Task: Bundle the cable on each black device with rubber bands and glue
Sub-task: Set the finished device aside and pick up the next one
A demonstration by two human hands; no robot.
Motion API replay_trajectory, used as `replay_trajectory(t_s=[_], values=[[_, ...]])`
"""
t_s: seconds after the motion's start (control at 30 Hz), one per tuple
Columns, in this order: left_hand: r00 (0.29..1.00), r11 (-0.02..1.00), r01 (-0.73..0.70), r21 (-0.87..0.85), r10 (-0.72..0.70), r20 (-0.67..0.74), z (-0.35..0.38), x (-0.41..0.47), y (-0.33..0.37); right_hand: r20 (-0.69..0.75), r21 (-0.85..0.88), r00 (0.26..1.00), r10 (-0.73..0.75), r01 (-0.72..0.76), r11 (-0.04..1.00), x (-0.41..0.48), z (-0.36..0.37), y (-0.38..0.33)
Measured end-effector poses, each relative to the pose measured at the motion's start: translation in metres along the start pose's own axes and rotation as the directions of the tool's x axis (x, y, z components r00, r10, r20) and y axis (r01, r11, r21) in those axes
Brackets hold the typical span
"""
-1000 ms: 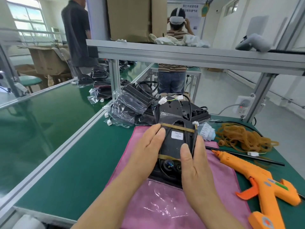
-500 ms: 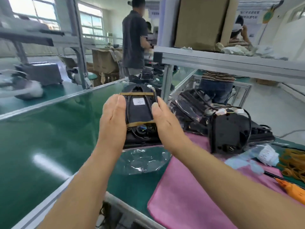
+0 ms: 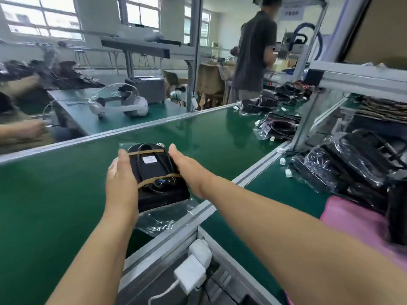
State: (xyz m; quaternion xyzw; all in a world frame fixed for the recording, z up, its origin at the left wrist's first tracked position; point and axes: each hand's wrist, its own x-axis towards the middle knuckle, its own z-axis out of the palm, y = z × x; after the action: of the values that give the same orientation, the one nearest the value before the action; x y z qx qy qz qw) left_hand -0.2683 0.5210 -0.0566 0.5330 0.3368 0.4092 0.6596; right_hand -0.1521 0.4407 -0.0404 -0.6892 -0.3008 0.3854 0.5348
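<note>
Green conveyor counter [image 3: 66, 194], factory floor behind; black device [image 3: 157, 177] clasped by its long sides between left hand [image 3: 121, 179] and right hand [image 3: 187, 170], low over belt. Rigid, probably light; banded cable likely snaggable, so hold casing edges

Both hands, left hand [image 3: 120, 183] and right hand [image 3: 189, 170], clamp the black device [image 3: 156, 175] sides over green tabletop [image 3: 55, 194]; two rubber bands [image 3: 146, 152] around it.

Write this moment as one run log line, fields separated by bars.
left hand: holds black device | right hand: holds it | rubber bands: two on | under it: green belt
</note>
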Motion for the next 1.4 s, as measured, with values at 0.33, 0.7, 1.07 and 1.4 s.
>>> replay_trajectory(t_s=[0.33,0.7,1.07,1.4], values=[[0.977,0.997,0.051,-0.057,-0.062,-0.206,-0.042,0.021,-0.038,-0.033,-0.175,0.999,0.039,-0.045,0.984,0.026,0.051,0.005],[0.953,0.912,0.028,0.410,0.100,-0.285,-0.031,0.019,-0.062,-0.013,-0.313,0.999,0.052,-0.054,0.948,0.040,0.056,0.030],[0.953,0.830,-0.088,0.551,0.232,-0.197,-0.012,0.008,-0.022,-0.270,-0.232,0.952,-0.143,0.080,0.969,0.017,0.013,0.024],[0.895,0.812,-0.444,0.378,0.380,0.235,0.140,-0.050,0.015,-0.632,-0.278,0.700,-0.331,0.194,0.941,-0.070,-0.096,-0.007]])
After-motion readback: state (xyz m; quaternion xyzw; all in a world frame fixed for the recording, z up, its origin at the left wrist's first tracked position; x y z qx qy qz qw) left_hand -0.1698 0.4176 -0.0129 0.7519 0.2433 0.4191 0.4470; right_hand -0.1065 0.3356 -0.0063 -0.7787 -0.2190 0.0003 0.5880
